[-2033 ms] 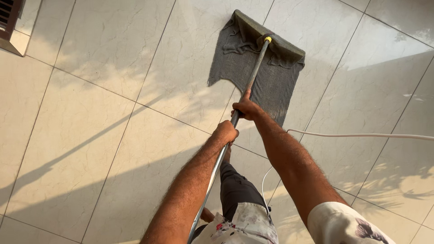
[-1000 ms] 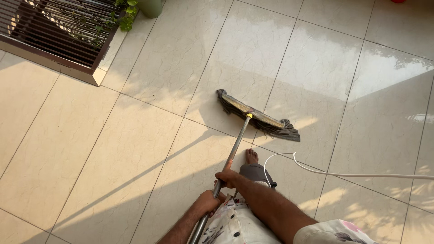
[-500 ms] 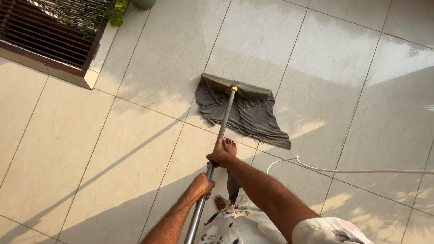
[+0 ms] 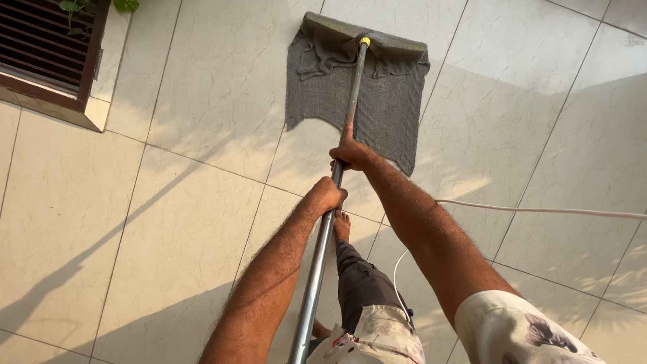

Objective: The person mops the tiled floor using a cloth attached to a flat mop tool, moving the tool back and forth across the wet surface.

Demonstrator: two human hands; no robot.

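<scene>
1. Gripping the metal mop handle with both hands, you have it running from near your waist out across the tiled floor.
2. Your right hand is the farther one along the handle, fingers curled tight around the pole and thumb lying up along it.
3. Your left hand is closed in a fist around the same pole, just below the right hand and nearer your body.
4. At the far end, a yellow collar joins the handle to the flat mop head.
5. A grey cloth is draped under the head and lies spread flat on the tiles, trailing back toward you.
6. Your bare foot stands on the floor just beside the pole, under your left hand.
7. A white cord crosses the tiles on your right.
8. A brown slatted grille sits at the upper left corner, with green leaves at its top edge.
</scene>
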